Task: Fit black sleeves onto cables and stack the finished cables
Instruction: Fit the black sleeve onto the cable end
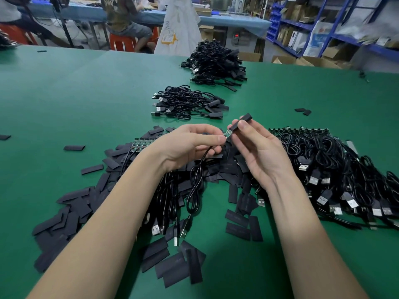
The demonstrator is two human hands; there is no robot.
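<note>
My left hand (190, 145) pinches the cable's (195, 186) small green board (227, 133); my right hand (257, 147) pinches a flat black sleeve (241, 122) half over it.

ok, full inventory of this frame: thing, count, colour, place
held sleeve: one, black, going onto the board
circuit board: one, green, end of the held cable
loose sleeves: many, black, near table
unsleeved cables: heap, black, right
finished cables: two stacks, black, far centre
stools: orange, background
shelving: blue, far right
left hand: pinches the board
right hand: fingers pinch the sleeve
</note>
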